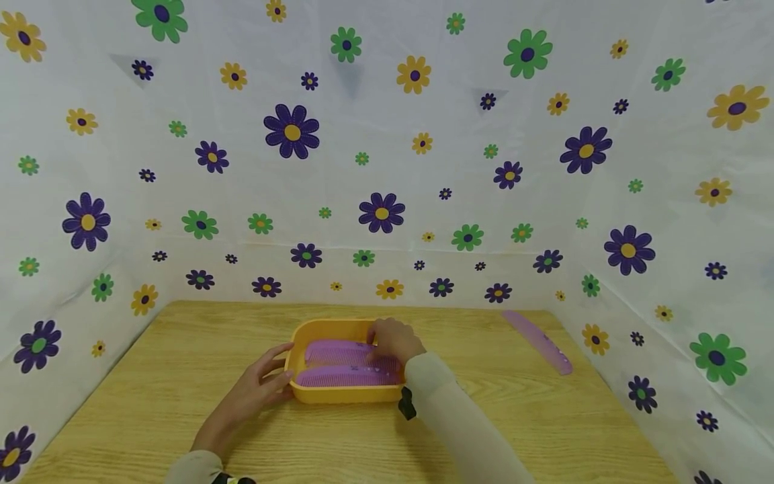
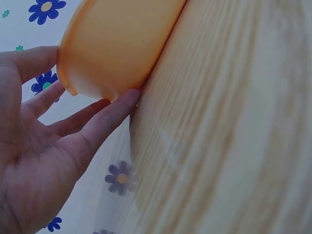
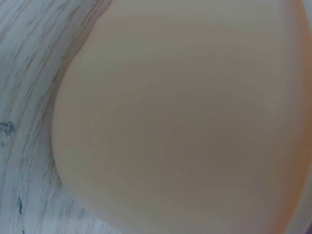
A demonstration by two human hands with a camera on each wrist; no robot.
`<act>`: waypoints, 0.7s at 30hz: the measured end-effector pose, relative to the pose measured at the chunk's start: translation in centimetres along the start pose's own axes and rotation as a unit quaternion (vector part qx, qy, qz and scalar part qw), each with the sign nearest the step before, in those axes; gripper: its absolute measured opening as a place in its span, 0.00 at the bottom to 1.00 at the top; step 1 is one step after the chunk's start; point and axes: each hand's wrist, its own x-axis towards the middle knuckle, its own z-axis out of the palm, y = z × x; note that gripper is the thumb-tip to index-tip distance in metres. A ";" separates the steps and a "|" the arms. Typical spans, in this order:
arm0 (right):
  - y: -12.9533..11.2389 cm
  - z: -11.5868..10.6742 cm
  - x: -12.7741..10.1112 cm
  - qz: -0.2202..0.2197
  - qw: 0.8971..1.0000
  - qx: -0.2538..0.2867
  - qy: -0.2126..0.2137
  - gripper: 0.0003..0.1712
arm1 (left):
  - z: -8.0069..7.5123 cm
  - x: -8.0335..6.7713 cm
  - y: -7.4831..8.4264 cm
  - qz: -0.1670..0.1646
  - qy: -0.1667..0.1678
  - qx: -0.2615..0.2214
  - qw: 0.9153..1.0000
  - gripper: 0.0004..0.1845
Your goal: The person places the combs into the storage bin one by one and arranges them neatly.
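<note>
A yellow-orange plastic tray stands on the table with two purple combs inside. The near comb lies along the front wall, teeth toward me. Behind it is the far comb, its right part covered by my right hand. That hand reaches in from the right, with thumb and fingers about the far comb's back. At the tray's left end, my left hand rests extended fingers against rim and outer wall; in the left wrist view those fingertips touch the orange wall. In the right wrist view a blurred pale surface hides the right hand.
A third purple comb lies slantwise at the table's back right. The wood-grain table is enclosed by white cloth walls printed with flowers. Dark straps with small boxes are on the wrists.
</note>
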 end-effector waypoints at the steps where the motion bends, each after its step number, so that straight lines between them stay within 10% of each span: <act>1: 0.0 0.0 0.0 0.000 1.000 -0.001 0.000 0.16 | 0.0 0.0 0.0 0.000 -0.001 0.002 1.000 0.34; 21: -0.1 -0.2 -0.5 0.015 0.999 0.013 -0.026 0.24 | 0.0 0.1 -0.4 -0.007 0.005 0.000 1.000 0.35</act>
